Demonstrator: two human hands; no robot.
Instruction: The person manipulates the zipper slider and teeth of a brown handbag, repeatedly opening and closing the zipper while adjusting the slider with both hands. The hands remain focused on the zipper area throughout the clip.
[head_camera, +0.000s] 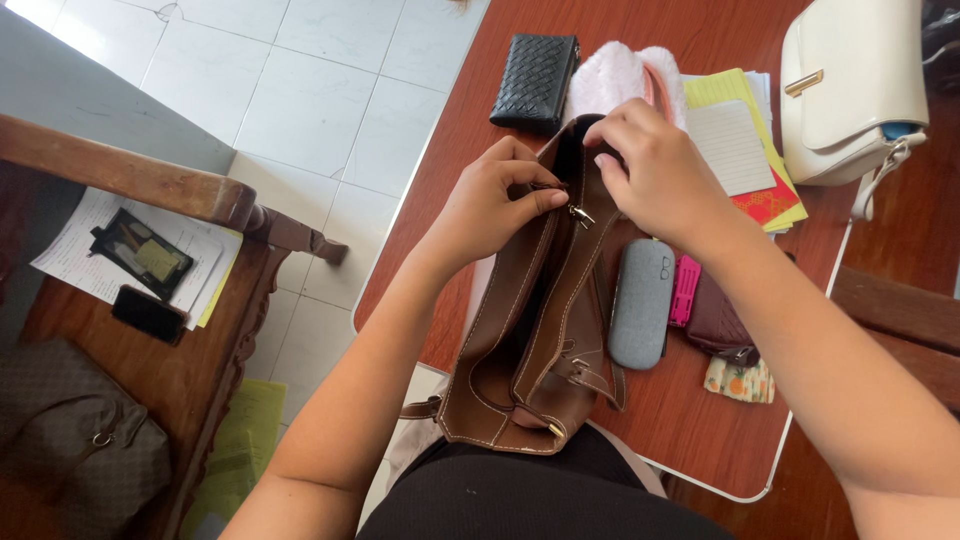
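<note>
Two hands at a brown leather bag (540, 330)
Left hand (495, 200) pinches its zipper pull; right hand (650, 175) grips the bag's rim

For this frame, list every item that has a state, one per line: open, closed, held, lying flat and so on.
brown leather bag: upright at the table edge, top held by both hands
left hand: pinching the bag's zipper area
right hand: gripping the bag's top edge
black woven wallet: closed, lying flat
grey glasses case: closed, lying flat
white handbag: flap closed

Both hands (495, 205) (650, 175), fingers pinched.
</note>
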